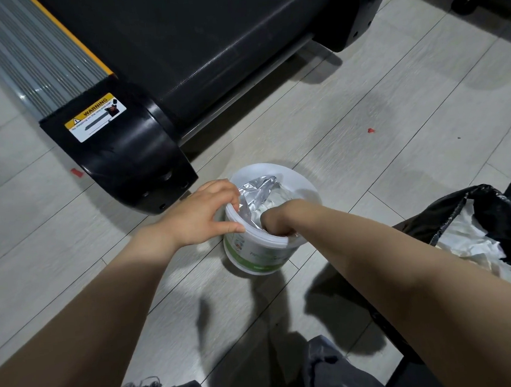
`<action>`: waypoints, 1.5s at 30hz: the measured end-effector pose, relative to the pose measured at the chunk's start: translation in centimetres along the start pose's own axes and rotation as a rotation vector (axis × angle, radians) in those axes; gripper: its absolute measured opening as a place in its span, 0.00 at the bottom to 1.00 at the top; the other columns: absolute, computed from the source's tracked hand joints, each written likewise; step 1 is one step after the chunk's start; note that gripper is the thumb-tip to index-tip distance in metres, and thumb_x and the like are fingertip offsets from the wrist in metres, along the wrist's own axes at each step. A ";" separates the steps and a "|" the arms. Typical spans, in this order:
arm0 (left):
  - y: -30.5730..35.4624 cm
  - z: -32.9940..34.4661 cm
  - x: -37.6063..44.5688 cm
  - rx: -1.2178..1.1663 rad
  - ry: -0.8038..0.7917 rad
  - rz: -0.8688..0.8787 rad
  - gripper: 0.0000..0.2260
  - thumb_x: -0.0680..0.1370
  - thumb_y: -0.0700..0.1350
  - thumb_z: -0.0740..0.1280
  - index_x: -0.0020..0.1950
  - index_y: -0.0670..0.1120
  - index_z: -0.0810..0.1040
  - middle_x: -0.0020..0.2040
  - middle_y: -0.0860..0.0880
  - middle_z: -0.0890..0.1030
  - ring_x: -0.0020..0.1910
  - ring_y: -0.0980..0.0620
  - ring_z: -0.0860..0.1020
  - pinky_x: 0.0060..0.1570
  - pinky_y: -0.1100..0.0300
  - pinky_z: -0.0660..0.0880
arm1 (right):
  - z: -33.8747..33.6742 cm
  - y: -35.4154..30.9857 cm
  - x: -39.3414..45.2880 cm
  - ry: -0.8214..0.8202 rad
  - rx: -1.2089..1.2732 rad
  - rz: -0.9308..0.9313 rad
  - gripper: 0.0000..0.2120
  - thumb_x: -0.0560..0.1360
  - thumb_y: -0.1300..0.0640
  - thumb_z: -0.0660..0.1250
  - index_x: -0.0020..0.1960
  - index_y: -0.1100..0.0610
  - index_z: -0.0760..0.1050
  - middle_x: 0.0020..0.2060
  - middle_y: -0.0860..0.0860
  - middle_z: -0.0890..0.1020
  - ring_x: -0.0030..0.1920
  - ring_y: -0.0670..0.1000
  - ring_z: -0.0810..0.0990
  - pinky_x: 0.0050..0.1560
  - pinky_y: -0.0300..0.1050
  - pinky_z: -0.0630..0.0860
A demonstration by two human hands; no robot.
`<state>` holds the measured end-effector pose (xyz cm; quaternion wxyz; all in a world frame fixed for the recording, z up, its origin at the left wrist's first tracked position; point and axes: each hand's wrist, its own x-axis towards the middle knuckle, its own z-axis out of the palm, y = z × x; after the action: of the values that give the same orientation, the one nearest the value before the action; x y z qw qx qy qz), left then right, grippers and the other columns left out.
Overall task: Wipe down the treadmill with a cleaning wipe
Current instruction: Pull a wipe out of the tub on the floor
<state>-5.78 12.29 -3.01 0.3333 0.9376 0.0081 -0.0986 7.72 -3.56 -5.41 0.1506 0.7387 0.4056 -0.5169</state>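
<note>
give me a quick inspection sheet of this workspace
surface: pale plank floor, two red scraps on it
job's things: treadmill rear end at upper left; open white wipe tub on the floor, foil liner sticking up
clutter: black bag at right holding crumpled white wipes
hands: left hand grips the tub rim; right hand reaches inside, fingers hidden
cables: nothing seen
surroundings: dark equipment at the top right and right edges

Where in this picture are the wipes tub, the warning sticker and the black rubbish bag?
wipes tub [253, 254]: head view, on its white and green outer wall.
warning sticker [95, 117]: head view, middle of the label on the treadmill's rear end cap.
black rubbish bag [500, 205]: head view, on its dark plastic edge.
</note>
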 end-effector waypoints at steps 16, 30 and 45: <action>-1.9 0.5 -1.5 -0.051 0.055 0.020 0.17 0.68 0.63 0.75 0.47 0.53 0.78 0.60 0.65 0.74 0.74 0.54 0.61 0.73 0.65 0.54 | -3.3 2.8 -3.5 0.377 0.557 -0.214 0.10 0.75 0.60 0.62 0.36 0.58 0.76 0.38 0.57 0.82 0.37 0.53 0.80 0.43 0.49 0.79; 0.4 -1.1 -0.2 -0.262 0.281 -0.238 0.12 0.74 0.62 0.64 0.38 0.56 0.77 0.40 0.55 0.77 0.45 0.53 0.75 0.47 0.54 0.71 | -2.5 4.8 -7.4 0.856 1.460 -0.237 0.06 0.75 0.59 0.61 0.39 0.57 0.71 0.37 0.52 0.72 0.38 0.51 0.75 0.46 0.53 0.82; 5.4 -0.6 2.0 -0.471 0.225 -0.383 0.14 0.78 0.49 0.70 0.62 0.48 0.77 0.54 0.50 0.81 0.52 0.55 0.78 0.53 0.64 0.73 | 0.6 2.2 -8.2 0.480 1.980 -0.466 0.09 0.79 0.64 0.60 0.41 0.59 0.75 0.37 0.56 0.81 0.37 0.53 0.79 0.41 0.47 0.81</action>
<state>-3.26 8.35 0.42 0.5135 0.8212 0.2436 -0.0508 7.83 -8.95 1.22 -0.7099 0.5187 -0.0475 -0.4740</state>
